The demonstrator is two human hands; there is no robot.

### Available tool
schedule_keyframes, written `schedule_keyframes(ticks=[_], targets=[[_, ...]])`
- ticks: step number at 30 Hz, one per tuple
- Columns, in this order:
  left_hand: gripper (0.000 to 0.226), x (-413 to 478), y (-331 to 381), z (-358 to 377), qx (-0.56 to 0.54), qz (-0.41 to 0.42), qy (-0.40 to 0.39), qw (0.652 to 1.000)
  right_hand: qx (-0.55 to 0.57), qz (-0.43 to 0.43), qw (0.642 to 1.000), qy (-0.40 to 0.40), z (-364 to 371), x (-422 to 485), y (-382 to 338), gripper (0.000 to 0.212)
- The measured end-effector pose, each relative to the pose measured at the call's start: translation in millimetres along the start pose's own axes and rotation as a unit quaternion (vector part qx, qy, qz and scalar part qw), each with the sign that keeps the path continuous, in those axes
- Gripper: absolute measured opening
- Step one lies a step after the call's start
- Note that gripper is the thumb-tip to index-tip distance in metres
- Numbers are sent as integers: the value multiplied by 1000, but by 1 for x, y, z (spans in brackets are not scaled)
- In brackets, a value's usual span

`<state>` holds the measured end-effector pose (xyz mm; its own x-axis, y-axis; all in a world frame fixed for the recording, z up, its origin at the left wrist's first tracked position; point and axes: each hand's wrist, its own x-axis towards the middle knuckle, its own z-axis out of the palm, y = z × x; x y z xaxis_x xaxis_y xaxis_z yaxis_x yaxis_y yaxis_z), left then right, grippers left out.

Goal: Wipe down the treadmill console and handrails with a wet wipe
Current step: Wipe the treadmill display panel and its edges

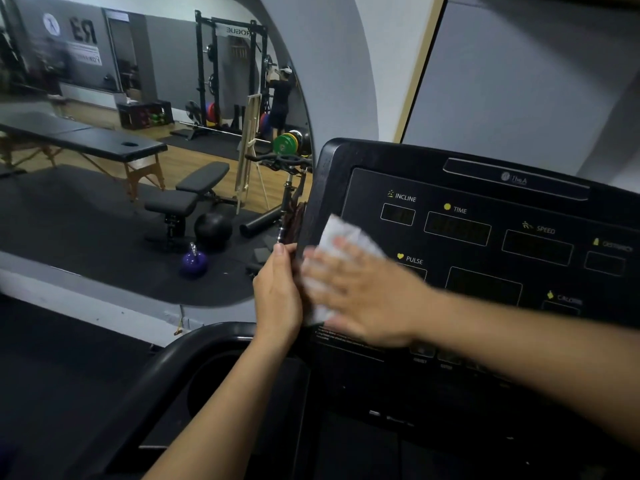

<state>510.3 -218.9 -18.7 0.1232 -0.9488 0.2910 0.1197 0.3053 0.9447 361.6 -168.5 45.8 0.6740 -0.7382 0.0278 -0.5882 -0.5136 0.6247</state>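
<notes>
The black treadmill console (485, 216) fills the right half of the head view, its dark displays labelled INCLINE, TIME, SPEED and PULSE. My right hand (360, 292) lies flat with straight fingers on a white wet wipe (341, 237), pressing it against the console's left part near the PULSE label; the hand is motion-blurred. My left hand (277, 292) grips the console's left edge, fingers wrapped behind it. The black left handrail (173, 362) curves down from below the console, beside a round cup holder (221, 382).
A large arched mirror (156, 133) stands just left of the console and reflects a gym: a massage table, a bench, a purple kettlebell, a squat rack and a person. A grey wall rises behind the console.
</notes>
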Motion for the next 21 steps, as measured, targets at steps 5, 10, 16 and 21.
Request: schedule_keyframes(ticks=[5, 10, 16, 21], targets=[[68, 0, 1, 2, 12, 9, 20, 1000, -23, 243, 970, 13, -52, 24, 124, 67], [66, -1, 0, 2, 18, 9, 33, 999, -6, 250, 968, 34, -48, 26, 86, 74], [45, -10, 8, 5, 107, 60, 34, 992, 84, 237, 964, 85, -49, 29, 62, 54], [36, -12, 8, 10, 164, 83, 43, 982, 192, 307, 931, 38, -71, 75, 132, 43]])
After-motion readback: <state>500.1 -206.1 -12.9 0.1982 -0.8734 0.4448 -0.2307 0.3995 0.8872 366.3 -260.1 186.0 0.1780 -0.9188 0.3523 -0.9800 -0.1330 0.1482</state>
